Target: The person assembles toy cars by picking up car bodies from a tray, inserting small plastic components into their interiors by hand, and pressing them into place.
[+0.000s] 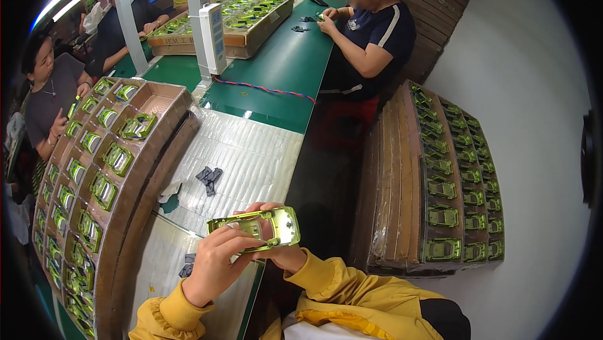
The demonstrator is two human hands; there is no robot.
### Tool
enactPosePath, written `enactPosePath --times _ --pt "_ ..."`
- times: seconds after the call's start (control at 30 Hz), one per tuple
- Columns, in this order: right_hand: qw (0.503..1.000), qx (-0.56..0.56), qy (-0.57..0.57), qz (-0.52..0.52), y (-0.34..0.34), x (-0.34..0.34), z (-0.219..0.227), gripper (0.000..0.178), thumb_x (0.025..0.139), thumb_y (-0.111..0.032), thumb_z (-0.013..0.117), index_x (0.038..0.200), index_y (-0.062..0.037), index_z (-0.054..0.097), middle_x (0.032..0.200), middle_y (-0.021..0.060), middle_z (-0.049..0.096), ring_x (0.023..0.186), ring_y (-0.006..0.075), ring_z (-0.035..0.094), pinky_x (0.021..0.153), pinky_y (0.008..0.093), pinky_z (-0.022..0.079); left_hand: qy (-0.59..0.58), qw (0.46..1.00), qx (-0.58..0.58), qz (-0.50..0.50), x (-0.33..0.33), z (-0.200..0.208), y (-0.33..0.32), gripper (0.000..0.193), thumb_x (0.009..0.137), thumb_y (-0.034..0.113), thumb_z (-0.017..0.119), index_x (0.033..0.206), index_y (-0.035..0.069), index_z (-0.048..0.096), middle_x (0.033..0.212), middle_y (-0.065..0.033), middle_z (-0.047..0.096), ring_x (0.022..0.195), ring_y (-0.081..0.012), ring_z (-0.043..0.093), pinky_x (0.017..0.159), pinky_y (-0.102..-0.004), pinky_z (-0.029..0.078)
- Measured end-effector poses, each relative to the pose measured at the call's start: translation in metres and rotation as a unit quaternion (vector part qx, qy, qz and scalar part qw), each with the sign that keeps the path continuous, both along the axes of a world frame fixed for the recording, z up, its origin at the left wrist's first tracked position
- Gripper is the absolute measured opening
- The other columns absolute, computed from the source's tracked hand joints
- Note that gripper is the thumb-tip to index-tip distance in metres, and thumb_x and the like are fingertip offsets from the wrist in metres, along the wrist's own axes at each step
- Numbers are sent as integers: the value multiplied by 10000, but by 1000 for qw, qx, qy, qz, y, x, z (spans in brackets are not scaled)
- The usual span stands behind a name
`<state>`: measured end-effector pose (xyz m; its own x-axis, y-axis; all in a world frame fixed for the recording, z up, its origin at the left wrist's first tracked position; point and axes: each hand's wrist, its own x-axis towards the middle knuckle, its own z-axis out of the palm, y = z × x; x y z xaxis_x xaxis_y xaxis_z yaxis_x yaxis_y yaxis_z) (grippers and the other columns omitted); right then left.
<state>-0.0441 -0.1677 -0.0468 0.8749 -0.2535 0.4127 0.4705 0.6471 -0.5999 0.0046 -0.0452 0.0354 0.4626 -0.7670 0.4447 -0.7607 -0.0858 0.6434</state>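
Observation:
A shiny lime-green toy car body shell is held up between my two hands, over the near edge of the bench. My left hand is closed on its near left side, with the fingers reaching over the window openings. From behind and beneath, my right hand grips the shell; part of that hand is hidden by it. On the white padded sheet beyond lies a small pile of dark grey plastic parts. More dark parts lie beside my left wrist.
To the left stands a divided cardboard tray of green car shells; another tray sits farther along the green bench. Stacked trays of shells rise at the right. A red-blue cable crosses the bench. Several co-workers sit around it.

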Motion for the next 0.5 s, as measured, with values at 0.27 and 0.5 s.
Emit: enactPosePath --times 0.27,0.5 --pt "994 -45 -80 -59 -4 -2 -13 719 541 -46 800 1093 -112 345 1099 113 409 1142 313 400 956 446 362 -76 997 23 -13 -8 -2 -4 280 521 33 685 782 117 628 676 -11 567 616 -193 540 554 -291 451" --pt "996 -47 -61 -51 8 -2 -11 738 539 -104 814 1104 -105 340 1077 112 425 1088 278 437 942 439 363 -36 998 38 17 -11 -9 7 298 508 39 692 789 110 624 696 -25 568 630 -214 540 567 -315 452"
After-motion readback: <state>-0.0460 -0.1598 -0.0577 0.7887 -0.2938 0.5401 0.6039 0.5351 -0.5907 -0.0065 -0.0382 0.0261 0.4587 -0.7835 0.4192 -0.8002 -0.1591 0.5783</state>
